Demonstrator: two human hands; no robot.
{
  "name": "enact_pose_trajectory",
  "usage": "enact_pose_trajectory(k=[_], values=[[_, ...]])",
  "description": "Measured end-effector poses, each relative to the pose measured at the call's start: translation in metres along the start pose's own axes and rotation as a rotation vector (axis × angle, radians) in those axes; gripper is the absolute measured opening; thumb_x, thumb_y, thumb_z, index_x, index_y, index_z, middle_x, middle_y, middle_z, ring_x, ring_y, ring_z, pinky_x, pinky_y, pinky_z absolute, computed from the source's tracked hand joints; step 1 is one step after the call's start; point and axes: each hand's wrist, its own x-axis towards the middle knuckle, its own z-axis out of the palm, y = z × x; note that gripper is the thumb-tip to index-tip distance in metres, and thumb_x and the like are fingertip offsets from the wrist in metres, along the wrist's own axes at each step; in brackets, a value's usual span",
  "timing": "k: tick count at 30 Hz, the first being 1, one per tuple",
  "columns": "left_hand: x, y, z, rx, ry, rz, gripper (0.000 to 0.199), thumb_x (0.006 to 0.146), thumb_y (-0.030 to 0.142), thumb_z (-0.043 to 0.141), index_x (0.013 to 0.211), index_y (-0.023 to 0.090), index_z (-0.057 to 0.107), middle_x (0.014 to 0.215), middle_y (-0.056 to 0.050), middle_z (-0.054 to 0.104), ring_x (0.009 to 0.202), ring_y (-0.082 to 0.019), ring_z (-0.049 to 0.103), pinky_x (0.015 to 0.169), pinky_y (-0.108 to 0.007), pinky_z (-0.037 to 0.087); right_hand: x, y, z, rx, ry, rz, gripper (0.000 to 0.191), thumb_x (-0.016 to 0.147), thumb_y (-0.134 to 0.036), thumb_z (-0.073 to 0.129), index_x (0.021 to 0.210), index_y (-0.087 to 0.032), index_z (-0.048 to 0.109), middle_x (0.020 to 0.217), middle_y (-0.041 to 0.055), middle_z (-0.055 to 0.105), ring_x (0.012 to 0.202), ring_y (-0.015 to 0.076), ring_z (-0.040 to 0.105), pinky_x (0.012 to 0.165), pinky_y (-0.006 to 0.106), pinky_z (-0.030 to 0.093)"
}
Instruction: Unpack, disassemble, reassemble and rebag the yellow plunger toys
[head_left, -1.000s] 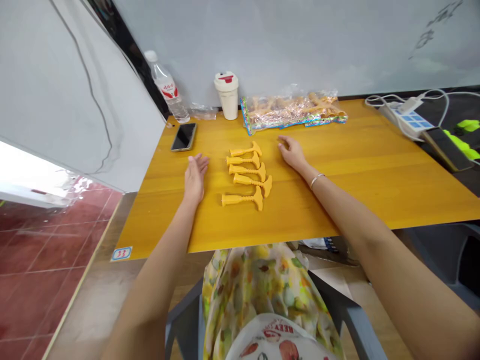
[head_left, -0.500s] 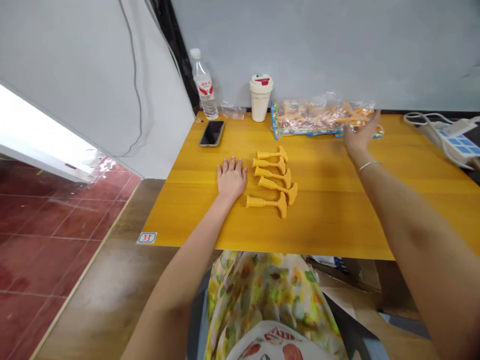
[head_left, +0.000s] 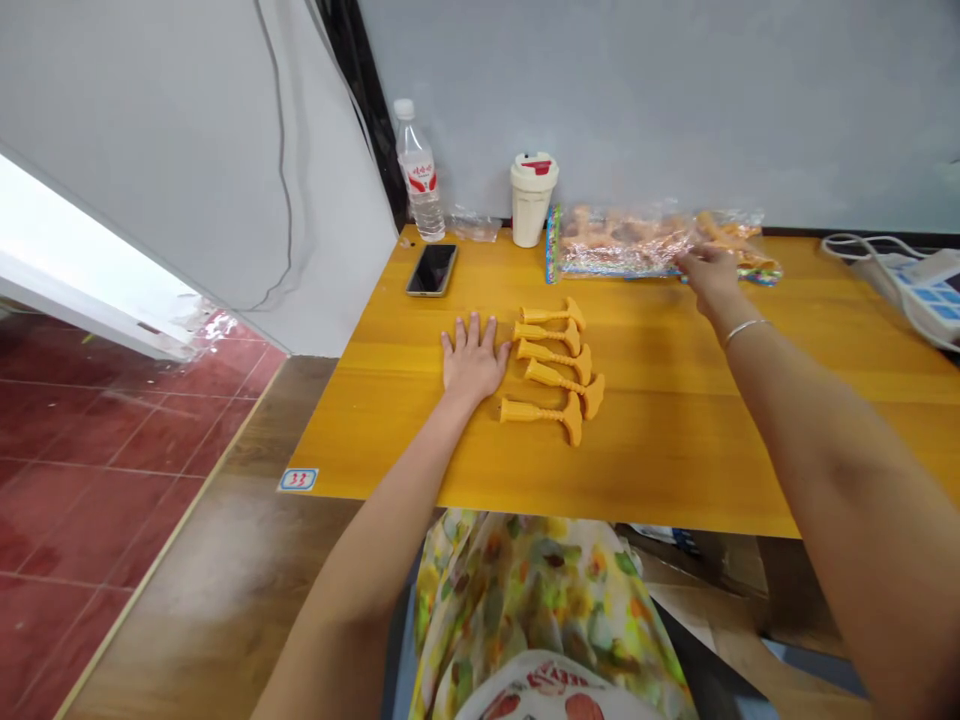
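Note:
Several orange-yellow T-shaped plastic pieces [head_left: 553, 354] lie in a column on the wooden table [head_left: 675, 440], their crossbars toward the right. Just left of them my left hand [head_left: 474, 362] rests flat on the tabletop, fingers spread, holding nothing. At the back, clear plastic bags [head_left: 619, 245] with colourful edges contain more orange pieces. My right hand [head_left: 711, 278] is at the front edge of these bags, fingertips pinched together on the plastic near the middle-right part.
A phone [head_left: 432, 270], a water bottle [head_left: 422, 185] and a white lidded cup [head_left: 532, 205] stand or lie at the back left, with crumpled clear plastic [head_left: 475, 226] between bottle and cup. A power strip [head_left: 926, 295] with white cables is at the right.
My right hand has moved slightly left along the bags and its spread fingers have closed on the plastic. My left hand's fingers are more spread. The whole view has shifted a little.

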Motion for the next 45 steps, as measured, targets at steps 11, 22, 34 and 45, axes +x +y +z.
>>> enact_pose_trajectory(k=[11,22,34,45], values=[[0.001,0.000,-0.001,0.008,-0.028,-0.004,0.070,0.100,0.054,0.035,0.160,0.017,0.038,0.171,-0.014,0.024,0.159,-0.041,0.013,0.127,-0.065,0.005,-0.056,-0.015,0.028,0.427,-0.165,0.235,0.009,0.089,-0.016,0.061,0.083,-0.022,0.064,0.078,-0.0030,0.063,0.066,0.0081,0.058,0.072,0.024,0.050],[0.003,-0.016,-0.002,-0.567,0.376,0.019,0.055,0.085,0.029,0.061,0.139,0.016,0.055,0.109,-0.013,0.070,0.109,-0.027,0.064,0.105,-0.045,0.047,-0.109,0.021,0.041,0.529,-0.172,0.168,0.023,0.077,-0.035,0.075,0.089,-0.024,0.059,0.077,-0.0053,0.061,0.074,0.0110,0.062,0.084,0.028,0.056],[0.016,-0.012,-0.020,-1.674,0.151,-0.188,0.047,0.057,0.009,0.080,0.102,0.015,0.069,0.065,0.005,0.061,0.056,-0.005,0.051,0.054,-0.016,0.039,-0.106,0.038,0.037,0.547,-0.250,0.117,0.041,0.068,-0.055,0.083,0.087,-0.026,0.060,0.072,-0.0051,0.063,0.072,0.0143,0.063,0.082,0.032,0.056],[-0.003,0.000,-0.049,-2.031,-0.155,-0.172,0.011,0.085,0.008,0.068,0.086,0.018,0.064,0.058,0.009,0.033,0.044,-0.003,0.035,0.038,-0.010,0.026,-0.106,0.041,0.038,0.506,-0.293,0.029,0.033,0.077,-0.050,0.077,0.093,-0.025,0.064,0.079,-0.0013,0.064,0.077,0.0157,0.063,0.083,0.034,0.056]])
